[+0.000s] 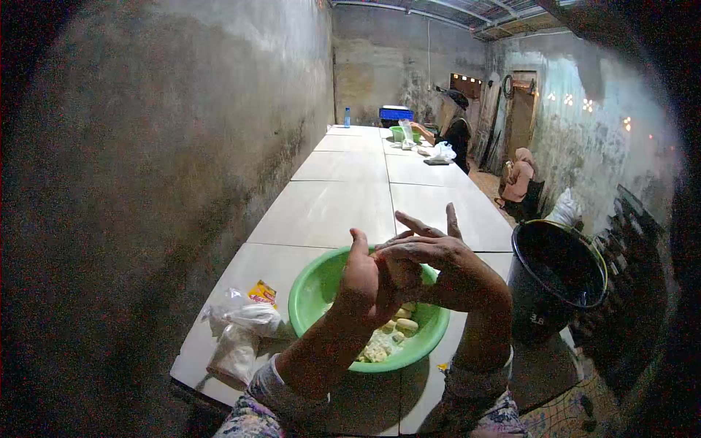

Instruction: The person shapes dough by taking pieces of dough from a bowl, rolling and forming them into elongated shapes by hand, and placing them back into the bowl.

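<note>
My left hand is raised over a green plastic bowl, its thumb sticking straight up and most of its fingers hidden behind the other hand. My right hand lies across it palm to palm, with its fingers stretched out and spread. Whatever may be between the palms is hidden. White traces cling to the right fingers. Below, the bowl holds several short pale dough pieces and a crumbly pale dough mass. My forearms cover part of the bowl.
Left of the bowl lie clear plastic bags of white powder and a yellow packet. A black bucket stands at the right. Farther along the white table, a person works beside another green bowl; another person sits low near the wall.
</note>
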`<action>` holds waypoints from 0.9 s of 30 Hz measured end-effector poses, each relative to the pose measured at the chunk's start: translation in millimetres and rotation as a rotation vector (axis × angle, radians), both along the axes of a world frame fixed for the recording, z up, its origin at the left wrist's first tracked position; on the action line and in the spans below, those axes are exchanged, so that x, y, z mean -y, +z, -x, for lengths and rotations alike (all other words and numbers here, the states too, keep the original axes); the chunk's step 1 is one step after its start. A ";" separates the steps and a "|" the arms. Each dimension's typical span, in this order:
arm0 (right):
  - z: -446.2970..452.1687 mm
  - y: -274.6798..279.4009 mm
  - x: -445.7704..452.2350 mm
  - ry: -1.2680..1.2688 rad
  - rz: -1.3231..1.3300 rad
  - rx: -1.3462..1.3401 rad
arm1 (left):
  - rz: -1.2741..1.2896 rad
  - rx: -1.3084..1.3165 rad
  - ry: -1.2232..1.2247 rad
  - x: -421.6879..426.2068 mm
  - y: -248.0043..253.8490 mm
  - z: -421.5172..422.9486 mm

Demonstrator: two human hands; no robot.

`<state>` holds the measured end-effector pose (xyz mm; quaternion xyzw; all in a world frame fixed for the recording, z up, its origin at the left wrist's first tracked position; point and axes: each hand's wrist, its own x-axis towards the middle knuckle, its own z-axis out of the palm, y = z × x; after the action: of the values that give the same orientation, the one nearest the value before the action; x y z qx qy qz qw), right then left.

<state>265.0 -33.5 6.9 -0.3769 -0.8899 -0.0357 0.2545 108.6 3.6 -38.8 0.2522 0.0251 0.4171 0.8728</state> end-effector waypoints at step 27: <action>71.1 -36.7 -24.6 -0.089 0.058 -0.635 | -0.277 0.291 0.217 17.1 -14.9 -6.9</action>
<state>193.9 -8.9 -29.8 -0.4150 -0.7493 0.0980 0.5067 115.5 -13.5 -53.7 0.3026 -0.1316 0.5400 0.7743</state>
